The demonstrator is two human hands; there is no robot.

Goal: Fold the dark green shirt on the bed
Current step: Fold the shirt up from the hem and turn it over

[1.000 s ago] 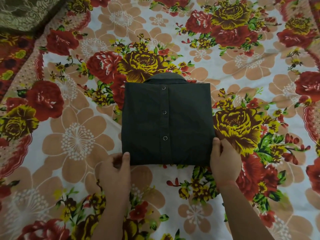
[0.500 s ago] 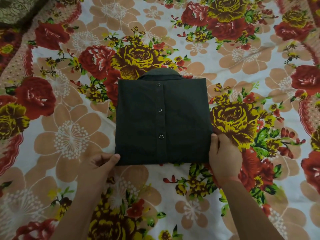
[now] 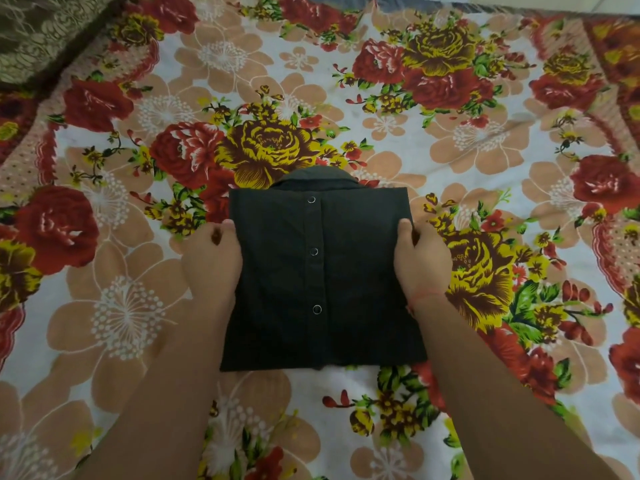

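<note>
The dark green shirt [image 3: 322, 278] lies in the middle of the bed as a neat folded rectangle, collar at the far end and three snap buttons running down its front. My left hand [image 3: 211, 258] grips its left edge, thumb on top and fingers tucked beneath. My right hand [image 3: 420, 258] holds the right edge the same way, with a red thread around its wrist. Both forearms reach in from the bottom of the view.
The bed is covered by a floral sheet [image 3: 485, 150] with red, yellow and tan flowers. A brown-green patterned cloth [image 3: 45, 32] lies at the far left corner. The bed's far edge shows along the top right.
Both hands have moved from the shirt's near corners up along its sides and taken hold of the left and right edges. The camera has moved closer.
</note>
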